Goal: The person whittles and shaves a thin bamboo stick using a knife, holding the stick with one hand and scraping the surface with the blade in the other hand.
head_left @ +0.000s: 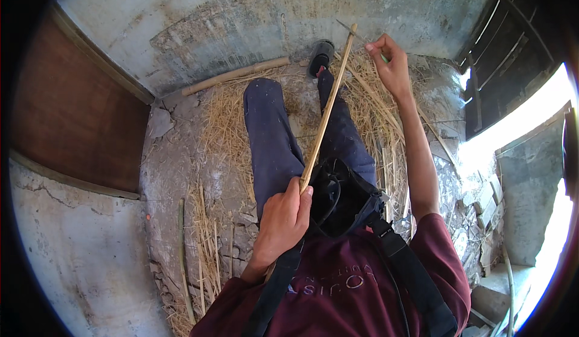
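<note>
Two bare hands at work, head view, looking down over the person's lap. The left hand (284, 221) is closed around a long, pale, narrow strip (329, 106), apparently bamboo, its thumb and fingers wrapped about the near part. The strip slants up and to the right from this grip, passing above the right leg, its far end in front of the wall (241, 23). The right hand (392, 65), at the end of an outstretched arm, pinches a thin knife (344, 25) between thumb and curled fingers; a bit of green shows within the grasp. The blade points left and crosses the strip near its far end; whether it cuts into the surface cannot be told. Dark trousers (271, 135) cover the legs, and a dark shoe (321, 53) rests near the wall's foot. A black bag (347, 201) lies in the lap against the maroon shirt (356, 282). Loose straw (226, 123) is strewn on both sides of the legs; a thick pole (238, 75) lies along the base of the wall, and a brown panel (78, 101) stands at left.
</note>
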A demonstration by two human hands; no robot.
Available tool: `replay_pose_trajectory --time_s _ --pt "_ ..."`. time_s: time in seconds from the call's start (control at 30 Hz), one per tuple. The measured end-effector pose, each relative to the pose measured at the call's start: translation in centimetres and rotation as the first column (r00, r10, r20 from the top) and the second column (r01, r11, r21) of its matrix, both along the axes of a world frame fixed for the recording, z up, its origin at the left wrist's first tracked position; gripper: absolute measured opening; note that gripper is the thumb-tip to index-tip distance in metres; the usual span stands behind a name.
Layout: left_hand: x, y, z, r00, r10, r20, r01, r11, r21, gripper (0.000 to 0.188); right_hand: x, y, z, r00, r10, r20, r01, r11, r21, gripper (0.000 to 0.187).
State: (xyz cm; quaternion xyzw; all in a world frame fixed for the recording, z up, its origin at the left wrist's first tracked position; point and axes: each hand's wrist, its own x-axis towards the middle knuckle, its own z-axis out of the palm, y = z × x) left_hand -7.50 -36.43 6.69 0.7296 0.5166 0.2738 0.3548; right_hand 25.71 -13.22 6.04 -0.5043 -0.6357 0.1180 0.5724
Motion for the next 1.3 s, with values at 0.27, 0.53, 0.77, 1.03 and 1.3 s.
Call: replay_pose_trajectory --time_s 0.27,0.53,0.77,1.03,1.3 --pt "-1.8 1.8 0.3 0.916 0.002 0.401 0.149 0.927 -0.344 0.035 -4.9 -4.5 -1.8 0.984 0.083 -0.158 -0.079 0.996 0.033 0.017" --pt "-1.1 2.2 -0.7 0.657 0.132 0.742 0.404 0.769 -0.495 0.035 -9.7 -12.5 -0.6 0.894 0.419 0.156 -0.425 0.905 0.004 0.016" --pt "-1.8 2.6 -1.3 0.402 0.154 0.903 0.639 0.66 -0.397 0.038 -12.0 -14.9 -1.0 0.83 0.553 0.069 -0.557 0.825 0.091 0.02" --pt "-1.6 2.7 -1.8 0.167 0.274 0.947 0.774 0.558 -0.298 0.038 -12.0 -15.6 -0.9 0.819 0.558 0.133 -0.571 0.817 0.086 0.02" --pt "-1.5 1.8 -0.9 0.333 0.141 0.933 0.675 0.655 -0.34 0.039 -10.6 -14.0 0.0 0.883 0.458 0.1 -0.466 0.88 0.087 0.013"
